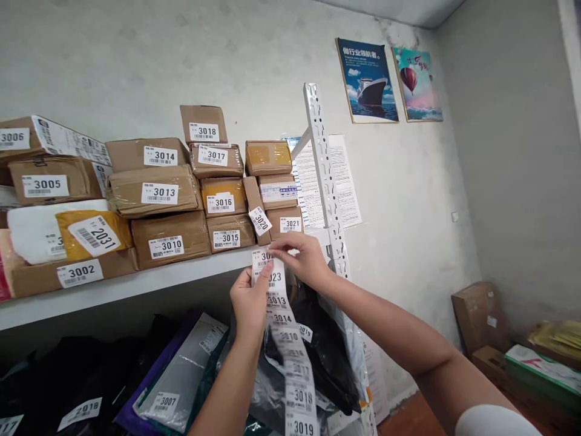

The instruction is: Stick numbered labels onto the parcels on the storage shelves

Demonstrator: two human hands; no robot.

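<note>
A long strip of numbered barcode labels [295, 369] hangs down in front of the shelf. My left hand [249, 303] grips it near its upper end, thumb on the printed face. My right hand [308, 260] pinches the upper right corner of the top label, its number partly covered by my fingers. Just above them, on the shelf, sit a small box labelled 3021 [285, 225] and a narrow upright box labelled 3020 [258, 209]. Two boxes without number labels rest on the 3021 box, the upper one with yellow tape [269, 158].
Stacked cardboard boxes [157, 194] line the white shelf [172, 275] to the left. Bagged parcels [177, 375] fill the level below. A perforated metal post [323, 169] rises at the shelf's right end. More cartons [481, 315] stand at the far right wall.
</note>
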